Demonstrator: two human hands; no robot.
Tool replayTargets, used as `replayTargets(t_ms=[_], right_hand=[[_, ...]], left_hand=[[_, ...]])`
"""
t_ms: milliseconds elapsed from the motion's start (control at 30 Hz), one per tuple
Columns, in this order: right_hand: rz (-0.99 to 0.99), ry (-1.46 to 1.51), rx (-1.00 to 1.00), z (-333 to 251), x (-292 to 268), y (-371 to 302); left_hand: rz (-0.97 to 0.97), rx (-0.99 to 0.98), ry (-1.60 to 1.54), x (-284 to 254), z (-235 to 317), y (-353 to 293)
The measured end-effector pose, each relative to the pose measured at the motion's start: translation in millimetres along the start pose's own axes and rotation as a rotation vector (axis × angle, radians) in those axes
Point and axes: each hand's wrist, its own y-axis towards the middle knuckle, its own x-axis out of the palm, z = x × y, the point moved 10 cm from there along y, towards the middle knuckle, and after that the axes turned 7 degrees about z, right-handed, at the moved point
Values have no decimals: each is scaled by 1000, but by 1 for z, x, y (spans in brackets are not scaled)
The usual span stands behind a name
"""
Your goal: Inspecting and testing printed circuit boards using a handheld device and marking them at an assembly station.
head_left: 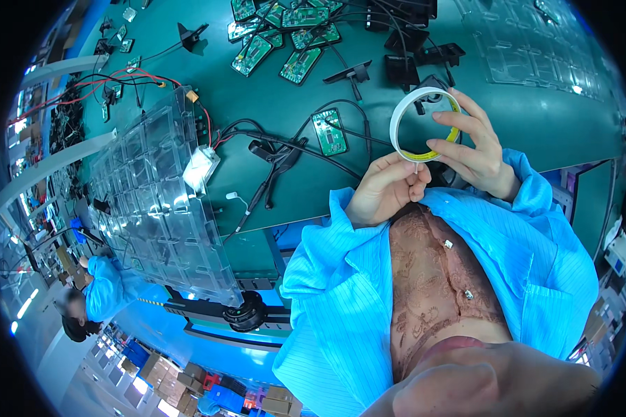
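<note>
My right hand (476,147) grips a roll of white tape (396,124) with a yellow inner core, its fingers closed around the near right side of the ring. Just below the roll, my left hand (384,189) is closed, with fingertips pinched at a short loose end of the tape. Both hands are close to my body, over the table's near edge. Left of the roll, a green circuit board (330,132) lies on the green table among black cables. A black antenna-like part (277,156) on a cable rests further left.
Several circuit boards (302,38) are piled at the back, beside black housings (400,69) with cables. Clear compartment trays stand at the left (153,174) and far right (535,55). A silvery-white packet (200,168) with red and black wires touches the left tray. Another person (108,288) sits at lower left.
</note>
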Motion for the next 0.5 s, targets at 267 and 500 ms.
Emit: replayTargets(t_ms=[267,500], right_hand=[[102,132,23,-9,-46,22],[-301,-19,35,-23,15,21]], left_hand=[[244,439,780,14,48,-18],[365,1100,1605,61,76,-41]])
